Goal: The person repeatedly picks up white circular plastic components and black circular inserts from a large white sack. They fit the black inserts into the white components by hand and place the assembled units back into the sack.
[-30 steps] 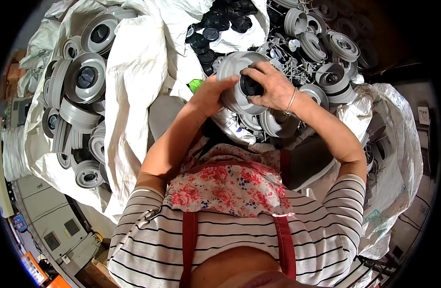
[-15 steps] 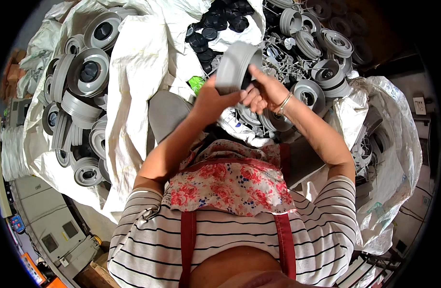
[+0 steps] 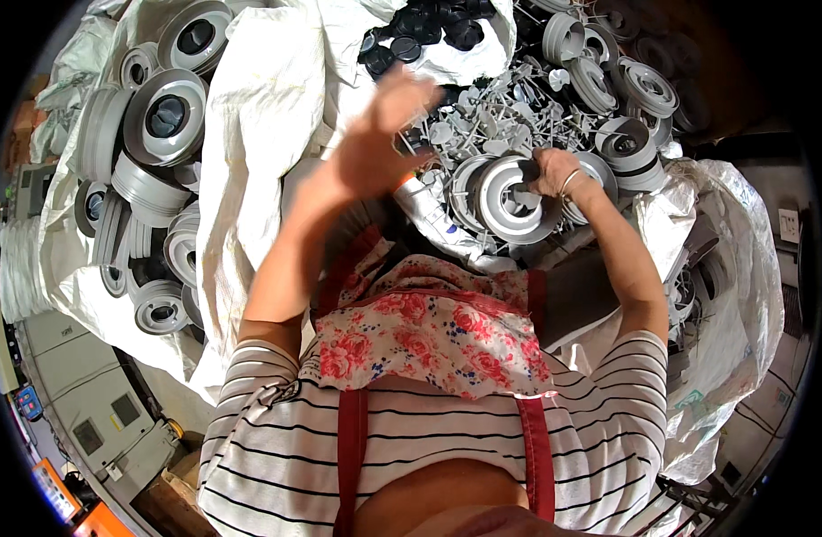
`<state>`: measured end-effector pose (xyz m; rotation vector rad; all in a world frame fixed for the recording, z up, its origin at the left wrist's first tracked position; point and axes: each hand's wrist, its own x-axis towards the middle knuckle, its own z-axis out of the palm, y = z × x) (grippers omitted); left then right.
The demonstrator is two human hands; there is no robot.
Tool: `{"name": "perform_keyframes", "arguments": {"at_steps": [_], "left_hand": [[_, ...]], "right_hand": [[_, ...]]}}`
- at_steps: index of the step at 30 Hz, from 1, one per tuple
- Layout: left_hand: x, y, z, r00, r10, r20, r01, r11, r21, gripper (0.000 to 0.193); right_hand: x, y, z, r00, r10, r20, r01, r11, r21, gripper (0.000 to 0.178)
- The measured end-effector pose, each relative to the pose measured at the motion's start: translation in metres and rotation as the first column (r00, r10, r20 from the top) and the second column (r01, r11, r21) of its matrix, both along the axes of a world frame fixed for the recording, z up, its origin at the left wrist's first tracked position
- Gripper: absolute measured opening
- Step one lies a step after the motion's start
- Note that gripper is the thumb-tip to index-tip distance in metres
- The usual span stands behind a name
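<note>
My left hand (image 3: 381,139) is raised and blurred by motion, its thumb apart from its stretched fingers. No object shows in it. It is just below a heap of black round caps (image 3: 406,46). My right hand (image 3: 555,172) grips the rim of a grey flanged plastic ring (image 3: 496,204), its fingertips reaching over the inner side. This ring has a stepped face and is tilted among other grey rings in front of my lap. Small grey disc-headed pins (image 3: 509,116) lie loose in a pile just beyond it.
On the left, a white woven sack (image 3: 259,116) borders many grey rings with black centres (image 3: 166,117). More grey rings (image 3: 628,148) are stacked at the right, beside another white sack (image 3: 742,259). A grey metal cabinet (image 3: 98,403) stands at the lower left.
Both hands held a blurred grey ring together before. Now they are apart: the left is empty and higher, the right lower on a grey ring in the pile. The view has shifted slightly.
</note>
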<state>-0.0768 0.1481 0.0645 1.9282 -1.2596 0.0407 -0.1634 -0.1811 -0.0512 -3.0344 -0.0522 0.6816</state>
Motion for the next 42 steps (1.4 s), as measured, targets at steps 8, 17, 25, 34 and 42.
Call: {"name": "perform_keyframes", "arguments": {"at_steps": [8, 17, 25, 34, 42], "left_hand": [[-0.044, -0.046, -0.114, 0.921, -0.354, 0.162, 0.266, 0.877, 0.401, 0.073], [-0.023, -0.053, -0.144, 0.984, -0.023, -0.175, 0.097, 0.898, 0.429, 0.068], [0.014, -0.026, -0.099, 0.397, 0.23, -0.888, -0.253, 0.958, 0.135, 0.057], [0.021, -0.042, -0.1, -0.159, -0.723, -0.672, -0.78, 0.509, -0.364, 0.052], [-0.004, -0.066, -0.109, -0.206, -0.51, -0.835, -0.704, 0.67, -0.236, 0.042]], "right_hand": [[0.069, 0.026, 0.019, 0.998, 0.016, -0.067, 0.006, 0.947, 0.322, 0.029], [0.168, 0.047, -0.047, 0.985, -0.089, 0.146, 0.016, 0.899, 0.438, 0.032], [0.208, 0.052, -0.154, 0.987, 0.076, 0.143, -0.074, 0.997, -0.015, 0.028], [0.117, 0.03, -0.029, 0.818, -0.502, 0.283, -0.001, 0.489, 0.872, 0.019], [0.029, 0.072, 0.053, 0.759, -0.42, -0.497, 0.167, -0.613, 0.772, 0.014]]}}
